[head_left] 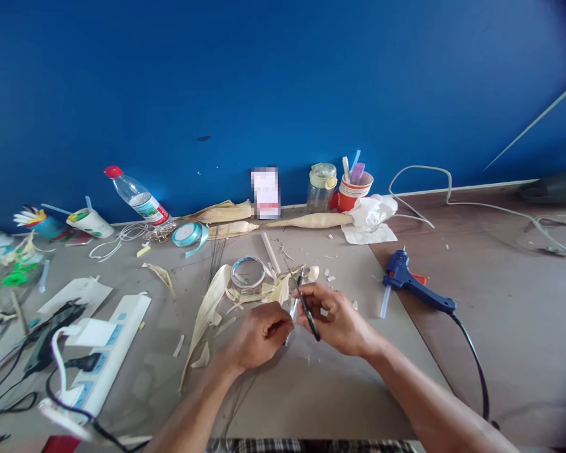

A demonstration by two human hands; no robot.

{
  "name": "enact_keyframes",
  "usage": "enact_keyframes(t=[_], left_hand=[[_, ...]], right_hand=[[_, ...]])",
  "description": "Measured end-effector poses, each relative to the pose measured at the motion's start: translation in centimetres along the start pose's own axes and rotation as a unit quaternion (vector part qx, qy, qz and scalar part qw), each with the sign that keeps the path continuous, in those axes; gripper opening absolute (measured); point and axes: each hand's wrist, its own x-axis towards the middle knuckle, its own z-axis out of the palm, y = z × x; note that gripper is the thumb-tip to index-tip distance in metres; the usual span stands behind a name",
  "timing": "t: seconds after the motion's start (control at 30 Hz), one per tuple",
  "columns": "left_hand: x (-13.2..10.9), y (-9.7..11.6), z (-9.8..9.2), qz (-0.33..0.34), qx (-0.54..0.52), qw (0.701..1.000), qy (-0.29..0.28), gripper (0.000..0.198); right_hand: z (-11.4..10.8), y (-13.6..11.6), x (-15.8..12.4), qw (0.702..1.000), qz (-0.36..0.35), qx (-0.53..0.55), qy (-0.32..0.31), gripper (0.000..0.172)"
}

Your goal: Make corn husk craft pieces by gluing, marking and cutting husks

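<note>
My right hand (332, 318) is closed around a slim black-handled tool (308, 311) with a thin pointed end. Whether it is scissors or tweezers I cannot tell. My left hand (264, 333) is closed in a pinch close to the right one; what its fingertips hold is too small to make out. A shiny, pale strip shows between the hands. Just beyond them lie dried corn husk pieces (278, 290) and a clear tape roll (248, 272). One long husk (208, 314) lies left of my left hand.
A blue glue gun (417, 284) with its cord lies right. At left are a white power strip (117, 343) with plugs and cables. Along the wall stand a tilted bottle (144, 201), a ribbon roll (187, 234), a phone-like panel (266, 194), a jar (321, 189) and a red cup (353, 192).
</note>
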Motion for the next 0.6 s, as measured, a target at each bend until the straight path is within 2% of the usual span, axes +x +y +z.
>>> enact_keyframes(t=[0.07,0.13,0.23,0.3,0.33,0.37,0.43,0.47,0.6], left_hand=[[0.0,0.0,-0.2,-0.001,0.008,1.000,0.008,0.020],[0.0,-0.6,-0.7,-0.012,0.018,0.999,0.035,0.021],[0.0,-2.7,-1.9,-0.048,0.054,0.981,0.179,0.020],[0.0,-4.7,-3.0,-0.109,0.091,0.947,0.288,0.023],[0.0,-5.6,-3.4,-0.142,0.117,0.927,0.327,0.027],[0.0,-6.4,-3.8,-0.164,0.147,0.913,0.344,0.033],[0.1,-7.5,-4.2,-0.174,0.206,0.902,0.337,0.044],[0.1,-7.8,-4.3,-0.166,0.226,0.901,0.330,0.044],[0.1,-7.6,-3.8,-0.122,0.230,0.934,0.243,0.018]], right_hand=[[-0.4,0.1,0.3,0.999,0.012,0.022,0.034,0.028],[-0.9,0.3,0.8,0.995,0.034,0.003,0.096,0.031],[-2.2,1.0,1.6,0.971,0.074,-0.112,0.200,0.033],[-3.0,1.7,2.1,0.947,0.097,-0.190,0.240,0.032],[-3.4,2.1,2.2,0.936,0.109,-0.221,0.250,0.031],[-3.7,2.4,2.3,0.928,0.118,-0.246,0.255,0.030],[-4.1,2.9,2.5,0.916,0.128,-0.279,0.256,0.030],[-4.2,3.1,2.5,0.914,0.129,-0.288,0.255,0.029],[-4.4,3.2,2.6,0.911,0.130,-0.296,0.254,0.030]])
